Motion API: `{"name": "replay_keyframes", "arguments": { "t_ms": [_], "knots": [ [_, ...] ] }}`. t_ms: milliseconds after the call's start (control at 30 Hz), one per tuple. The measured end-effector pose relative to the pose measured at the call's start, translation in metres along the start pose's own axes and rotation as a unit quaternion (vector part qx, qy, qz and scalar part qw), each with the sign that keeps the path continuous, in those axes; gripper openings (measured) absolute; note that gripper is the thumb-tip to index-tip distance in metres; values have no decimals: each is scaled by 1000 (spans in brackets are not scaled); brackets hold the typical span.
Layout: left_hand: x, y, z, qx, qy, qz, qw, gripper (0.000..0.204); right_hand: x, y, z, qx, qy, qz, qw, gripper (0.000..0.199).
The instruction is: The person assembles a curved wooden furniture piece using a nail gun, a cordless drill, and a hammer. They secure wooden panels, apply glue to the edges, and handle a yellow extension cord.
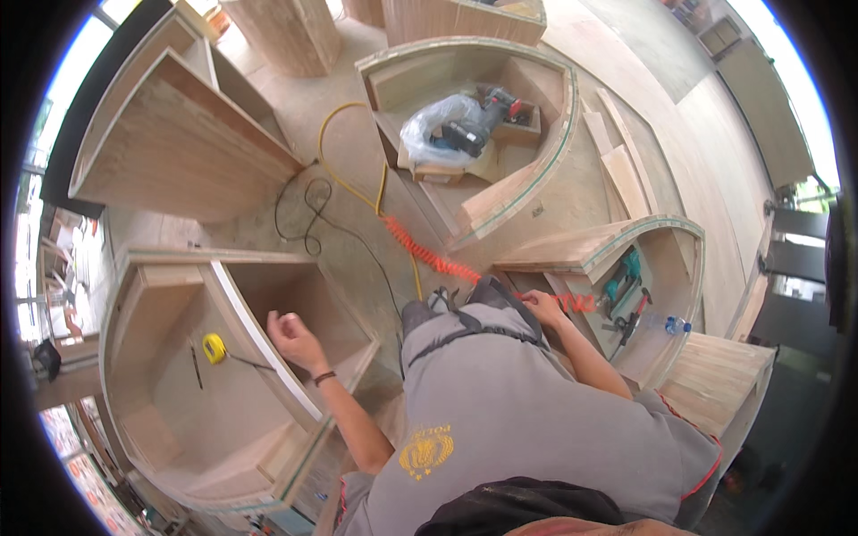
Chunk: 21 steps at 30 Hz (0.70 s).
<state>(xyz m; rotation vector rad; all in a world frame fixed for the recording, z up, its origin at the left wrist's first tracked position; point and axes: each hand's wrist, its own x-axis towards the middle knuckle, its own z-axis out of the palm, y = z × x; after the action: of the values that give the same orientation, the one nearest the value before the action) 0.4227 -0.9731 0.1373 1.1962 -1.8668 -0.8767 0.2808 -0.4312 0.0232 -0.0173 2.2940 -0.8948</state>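
My left hand (298,340) is above the curved wooden cabinet frame (134,420) at the left, fingers loosely bent and apart, holding nothing visible. Beside it a white edging strip (265,344) runs along the frame's divider. Inside this frame lie a yellow tape measure (214,348), its blade partly out, and a thin dark pencil-like stick (196,366). Close to my right hip, my right hand (544,308) has its fingers curled; whatever they hold is too hidden to make out. An orange coiled air hose (429,254) passes near it.
At the right, another curved cabinet (572,255) holds green power tools (623,275), a hammer (634,317) and a plastic bottle (677,325). A farther curved frame (536,192) contains a cordless tool (474,128) and a plastic bag (431,129). A yellow hose (323,134) and black cable (353,234) cross the floor.
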Motion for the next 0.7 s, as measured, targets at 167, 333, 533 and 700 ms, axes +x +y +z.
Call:
{"name": "replay_keyframes", "arguments": {
  "t_ms": [167, 333, 533, 700],
  "knots": [
    [-47, 60, 100, 5, -334, 49, 941, 35, 3, -58, -18, 10, 20, 23, 999, 35],
    [-85, 88, 159, 24, -576, 128, 807, 45, 28, -84, -22, 67, 62, -9, 996, 37],
    [-82, 115, 184, 97, -640, 159, 745, 43, 86, -80, -27, 193, 146, 11, 970, 39],
    [-54, 113, 193, 136, -605, 171, 766, 43, 118, -131, -68, 445, 177, 65, 875, 54]
  ]
}}
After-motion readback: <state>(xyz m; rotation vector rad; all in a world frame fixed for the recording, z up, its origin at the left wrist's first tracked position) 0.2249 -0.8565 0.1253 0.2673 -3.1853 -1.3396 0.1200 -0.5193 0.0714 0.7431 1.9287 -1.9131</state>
